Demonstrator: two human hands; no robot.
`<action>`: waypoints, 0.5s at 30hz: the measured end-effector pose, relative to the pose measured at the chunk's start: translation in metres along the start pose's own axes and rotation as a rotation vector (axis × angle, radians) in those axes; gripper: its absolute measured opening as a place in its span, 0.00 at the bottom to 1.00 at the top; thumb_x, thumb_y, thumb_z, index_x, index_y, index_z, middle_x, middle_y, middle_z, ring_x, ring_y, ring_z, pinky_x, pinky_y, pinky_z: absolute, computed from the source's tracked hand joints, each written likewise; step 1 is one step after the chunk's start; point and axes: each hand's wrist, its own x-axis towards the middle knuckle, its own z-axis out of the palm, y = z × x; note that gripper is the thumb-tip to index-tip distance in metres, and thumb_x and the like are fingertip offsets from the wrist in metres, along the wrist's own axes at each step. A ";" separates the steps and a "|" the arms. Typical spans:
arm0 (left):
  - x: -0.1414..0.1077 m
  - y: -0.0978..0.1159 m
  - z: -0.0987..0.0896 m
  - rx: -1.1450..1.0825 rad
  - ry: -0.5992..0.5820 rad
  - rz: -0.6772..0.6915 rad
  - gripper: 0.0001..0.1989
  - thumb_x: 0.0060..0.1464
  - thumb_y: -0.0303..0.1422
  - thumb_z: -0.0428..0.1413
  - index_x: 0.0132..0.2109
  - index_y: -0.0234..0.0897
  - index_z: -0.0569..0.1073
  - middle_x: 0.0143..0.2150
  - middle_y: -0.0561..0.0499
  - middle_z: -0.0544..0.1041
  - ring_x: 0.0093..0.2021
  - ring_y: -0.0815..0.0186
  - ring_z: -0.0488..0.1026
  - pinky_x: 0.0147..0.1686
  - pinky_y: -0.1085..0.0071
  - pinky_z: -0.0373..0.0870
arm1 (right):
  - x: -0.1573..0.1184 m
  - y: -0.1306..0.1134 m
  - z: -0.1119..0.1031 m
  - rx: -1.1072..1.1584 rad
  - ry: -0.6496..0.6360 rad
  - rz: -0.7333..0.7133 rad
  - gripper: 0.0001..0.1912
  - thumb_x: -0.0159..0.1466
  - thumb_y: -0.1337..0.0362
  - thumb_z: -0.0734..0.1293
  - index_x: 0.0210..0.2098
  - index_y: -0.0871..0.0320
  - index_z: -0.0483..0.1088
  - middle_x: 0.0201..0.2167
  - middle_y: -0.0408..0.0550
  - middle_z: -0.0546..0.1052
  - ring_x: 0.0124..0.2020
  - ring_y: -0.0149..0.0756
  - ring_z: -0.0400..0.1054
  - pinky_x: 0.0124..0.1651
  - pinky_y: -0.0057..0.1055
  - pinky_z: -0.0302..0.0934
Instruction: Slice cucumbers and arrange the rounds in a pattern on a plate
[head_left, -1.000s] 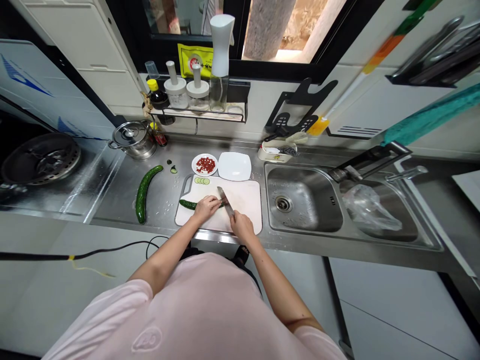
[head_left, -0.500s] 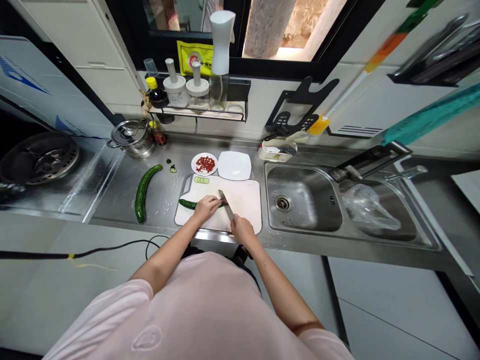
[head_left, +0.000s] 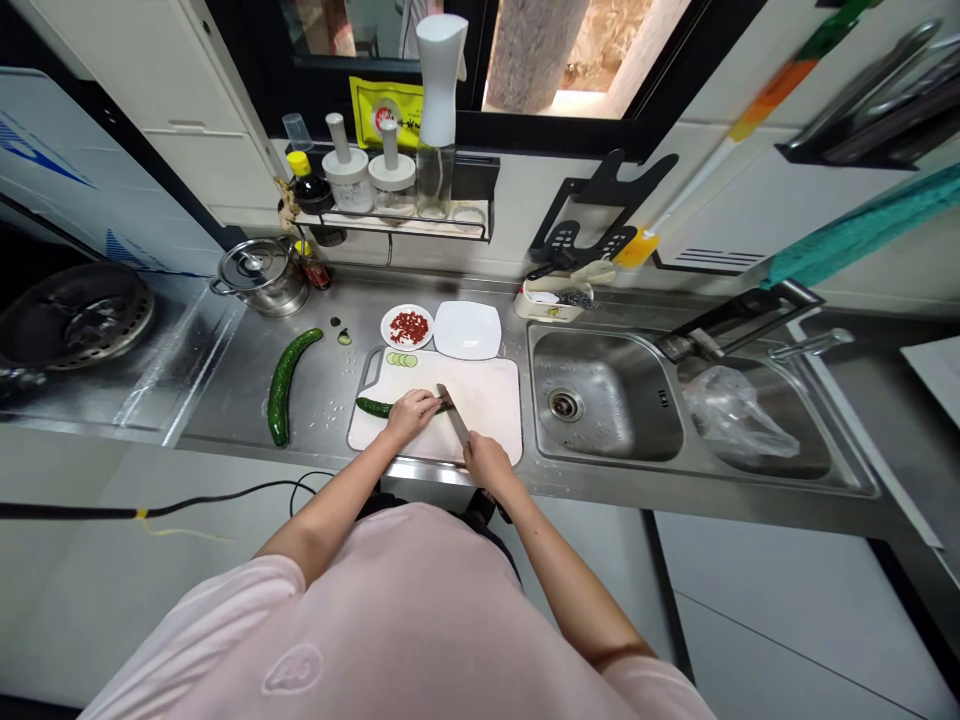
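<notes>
Smooth metal pot (head_left: 271,290), glossy metal sink (head_left: 607,395), crinkled clear plastic bag (head_left: 739,412), matt cloth shirt (head_left: 420,610).

There's a dark green cucumber (head_left: 373,407) lying sideways on the white board, its cut end by the slanting knife (head_left: 455,413), whose steel blade points away from the person.

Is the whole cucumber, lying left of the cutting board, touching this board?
Apart. The head view shows bare steel counter between the whole cucumber and the cutting board.
</notes>
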 end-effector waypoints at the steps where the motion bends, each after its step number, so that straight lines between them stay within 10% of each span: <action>1: 0.000 0.000 0.000 -0.003 0.000 0.000 0.12 0.61 0.36 0.49 0.43 0.42 0.77 0.38 0.48 0.75 0.40 0.67 0.70 0.41 0.70 0.68 | 0.000 -0.001 -0.001 0.004 -0.001 0.001 0.12 0.67 0.66 0.55 0.44 0.60 0.66 0.39 0.56 0.76 0.41 0.40 0.71 0.37 0.29 0.56; 15: 0.001 0.000 -0.001 -0.001 -0.017 -0.011 0.13 0.61 0.36 0.48 0.43 0.41 0.77 0.38 0.48 0.75 0.41 0.66 0.69 0.41 0.69 0.68 | 0.023 -0.015 -0.001 0.005 0.035 0.004 0.14 0.66 0.68 0.54 0.46 0.61 0.67 0.40 0.58 0.76 0.42 0.42 0.71 0.40 0.31 0.58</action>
